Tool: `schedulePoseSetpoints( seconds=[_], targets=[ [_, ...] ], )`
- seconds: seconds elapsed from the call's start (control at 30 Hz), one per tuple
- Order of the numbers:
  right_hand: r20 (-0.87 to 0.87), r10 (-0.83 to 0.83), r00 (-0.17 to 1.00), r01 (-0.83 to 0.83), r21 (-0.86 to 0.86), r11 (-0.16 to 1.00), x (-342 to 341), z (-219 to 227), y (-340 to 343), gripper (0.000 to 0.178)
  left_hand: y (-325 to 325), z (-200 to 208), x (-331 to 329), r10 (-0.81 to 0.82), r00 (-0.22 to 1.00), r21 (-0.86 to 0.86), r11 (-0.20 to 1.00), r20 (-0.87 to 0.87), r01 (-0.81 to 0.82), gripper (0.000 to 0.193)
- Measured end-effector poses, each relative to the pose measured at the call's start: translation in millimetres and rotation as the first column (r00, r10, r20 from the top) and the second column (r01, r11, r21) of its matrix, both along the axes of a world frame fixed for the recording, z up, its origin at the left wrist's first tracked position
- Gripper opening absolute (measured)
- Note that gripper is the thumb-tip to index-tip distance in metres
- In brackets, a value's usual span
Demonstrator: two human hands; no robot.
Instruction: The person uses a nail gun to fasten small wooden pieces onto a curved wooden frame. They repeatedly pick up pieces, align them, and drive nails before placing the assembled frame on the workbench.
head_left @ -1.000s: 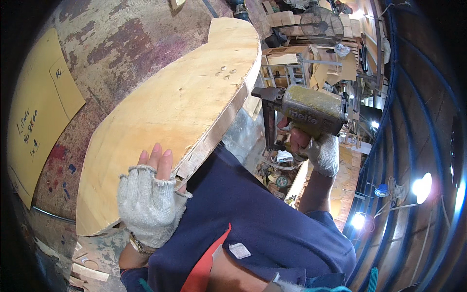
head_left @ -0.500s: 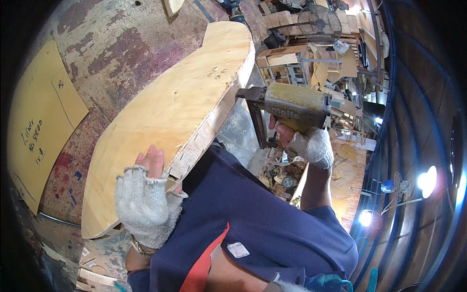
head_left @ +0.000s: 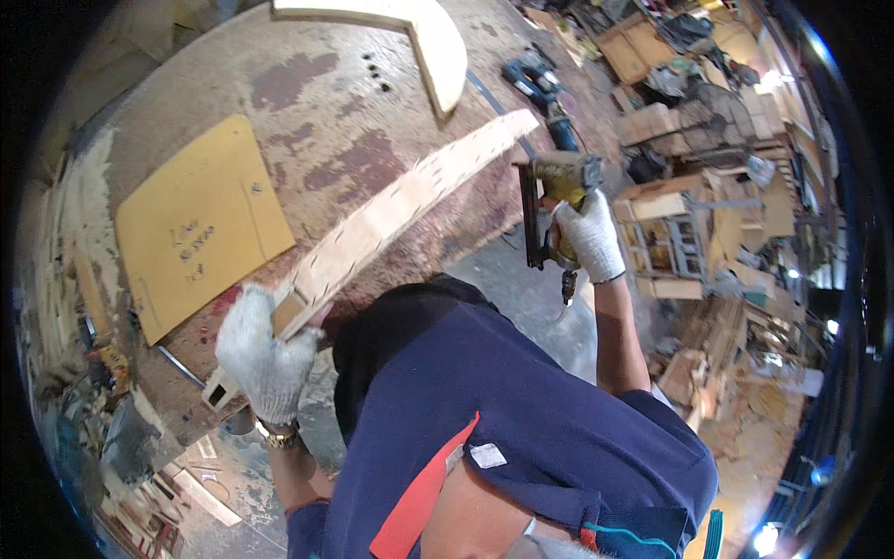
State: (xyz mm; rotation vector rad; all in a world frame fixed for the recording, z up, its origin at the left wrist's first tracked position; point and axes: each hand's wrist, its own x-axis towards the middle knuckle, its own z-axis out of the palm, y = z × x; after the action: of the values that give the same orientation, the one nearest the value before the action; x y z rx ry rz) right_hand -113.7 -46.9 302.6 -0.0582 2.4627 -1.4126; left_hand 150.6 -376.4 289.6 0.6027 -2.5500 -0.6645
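A curved wooden panel (head_left: 372,224) stands on its side at the front of the worn table, its narrow plywood edge facing up and dotted with rows of dark staples. My left hand (head_left: 270,354), in a white knitted glove, grips the panel's near left end, the thumb on the near side. In my gloved right hand (head_left: 587,238) is a yellow-green pneumatic stapler (head_left: 563,168) with a dark magazine. The stapler hangs beyond the panel's far right end, apart from it. A hose fitting (head_left: 567,287) shows below its grip.
A yellow cardboard template (head_left: 205,224) with handwriting lies on the table (head_left: 279,140) at left. Another curved wooden piece (head_left: 438,47) rests at the far side, near a blue-black power tool (head_left: 535,84). Wood scraps (head_left: 200,494) lie on the floor; furniture parts (head_left: 670,233) crowd the right.
The panel has been tipped up, so its stapled narrow edge shows instead of its broad face. The stapler has moved away from the edge. My view has shifted too.
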Motion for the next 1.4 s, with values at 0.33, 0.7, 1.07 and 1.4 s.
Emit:
schedulePoseSetpoints(
  seconds=[0.33, 0.7, 1.07, 1.4],
  targets=[
    [-0.035, 0.238, 0.971, -0.224, 0.235, 0.946, -42, -107, 32, 0.051, 17, 0, 117, 0.453, 0.891, 0.076, 0.888, 0.022, -0.454, 0.048],
    [-0.079, 0.324, 0.943, -0.286, 0.309, 0.907, -97, -125, 73, 0.055, 49, 83, 118, 0.506, 0.863, -0.095, 0.859, -0.004, -0.504, 0.048],
    [-0.140, 0.303, 0.942, -0.231, 0.382, 0.895, -120, -183, 35, 0.063, 46, 2, -45, 0.470, 0.871, -0.075, 0.873, -0.143, -0.483, 0.030],
    [-0.264, 0.530, 0.806, -0.323, 0.556, 0.766, -129, -246, -2, 0.055, 35, -11, -159, 0.527, 0.849, -0.259, 0.815, -0.036, -0.518, 0.048]
  ],
)
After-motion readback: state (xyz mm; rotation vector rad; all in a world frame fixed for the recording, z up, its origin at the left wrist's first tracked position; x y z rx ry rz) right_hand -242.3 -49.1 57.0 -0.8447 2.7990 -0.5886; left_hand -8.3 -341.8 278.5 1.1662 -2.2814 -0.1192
